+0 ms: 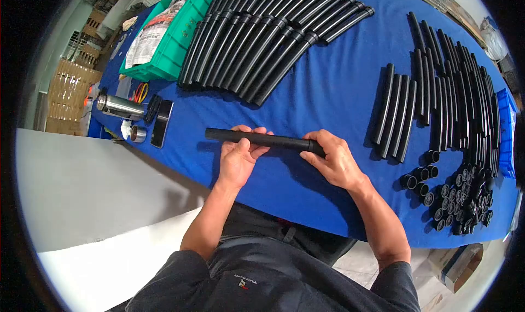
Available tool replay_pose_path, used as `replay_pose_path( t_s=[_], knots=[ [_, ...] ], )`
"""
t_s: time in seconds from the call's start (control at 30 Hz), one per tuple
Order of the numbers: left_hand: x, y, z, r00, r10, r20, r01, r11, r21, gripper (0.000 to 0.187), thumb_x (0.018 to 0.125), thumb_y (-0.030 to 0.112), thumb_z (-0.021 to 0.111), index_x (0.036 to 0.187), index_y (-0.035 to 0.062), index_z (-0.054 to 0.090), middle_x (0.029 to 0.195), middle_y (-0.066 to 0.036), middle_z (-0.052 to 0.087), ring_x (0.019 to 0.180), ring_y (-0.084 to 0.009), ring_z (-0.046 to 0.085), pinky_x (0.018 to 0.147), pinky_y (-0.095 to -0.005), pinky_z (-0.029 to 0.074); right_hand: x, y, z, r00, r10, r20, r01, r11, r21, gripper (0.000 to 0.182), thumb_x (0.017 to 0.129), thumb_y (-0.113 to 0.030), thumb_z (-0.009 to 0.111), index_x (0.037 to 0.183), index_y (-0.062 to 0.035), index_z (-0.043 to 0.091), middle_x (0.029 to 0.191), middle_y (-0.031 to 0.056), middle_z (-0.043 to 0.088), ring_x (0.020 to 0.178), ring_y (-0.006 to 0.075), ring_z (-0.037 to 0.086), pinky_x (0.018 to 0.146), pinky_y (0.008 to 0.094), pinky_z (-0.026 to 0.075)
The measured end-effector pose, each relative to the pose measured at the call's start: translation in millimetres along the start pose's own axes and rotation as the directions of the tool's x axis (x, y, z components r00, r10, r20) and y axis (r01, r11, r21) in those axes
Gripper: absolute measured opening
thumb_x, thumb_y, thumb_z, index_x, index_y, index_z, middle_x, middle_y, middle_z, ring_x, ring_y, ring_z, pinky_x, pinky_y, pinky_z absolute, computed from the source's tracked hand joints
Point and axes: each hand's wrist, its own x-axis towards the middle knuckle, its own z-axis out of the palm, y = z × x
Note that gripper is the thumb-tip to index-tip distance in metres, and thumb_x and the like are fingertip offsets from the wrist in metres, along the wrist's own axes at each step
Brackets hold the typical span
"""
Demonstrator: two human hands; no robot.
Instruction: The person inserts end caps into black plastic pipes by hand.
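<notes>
A black plastic tube [284, 142] lies level across both hands above the blue cloth. My left hand [240, 157] is closed around it near its left end, thumb in front and fingers behind. At the other end, my right hand [331, 157] grips a wider black collar or cap [315, 146], whose far side is hidden by the fingers. To the right lie several loose black caps [421, 174] and rows of bare black tubes [395, 117]. Tubes with wider ends [257, 49] are lined up side by side at the back left.
A green crate [178, 52] with newspaper stands at the back left. Near the left edge are a steel flask [121, 107], a metal cup [138, 134] and a phone [161, 125]. A blue bin [506, 131] sits at the far right; a cardboard box [462, 265] is below the table.
</notes>
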Motion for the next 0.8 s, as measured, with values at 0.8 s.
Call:
replay_pose_path(
  t_s=[0.8],
  knots=[
    [-2.8, 2.4, 9.7, 0.999, -0.007, -0.034, 0.004, 0.996, -0.09, 0.026, 0.094, 0.007, 0.067, 0.119, 0.0051, 0.06, 0.126, -0.02, 0.066, 0.125, -0.04, 0.061, 0.1, -0.0488, 0.058, -1.7, -3.5, 4.9, 0.998, 0.06, -0.014, -0.059, 0.995, 0.084, 0.039, 0.085, -0.014, 0.079, 0.116, 0.0029, 0.063, 0.093, 0.0151, 0.065, 0.081, 0.0258, 0.066, 0.075, 0.0382, 0.051]
  ],
)
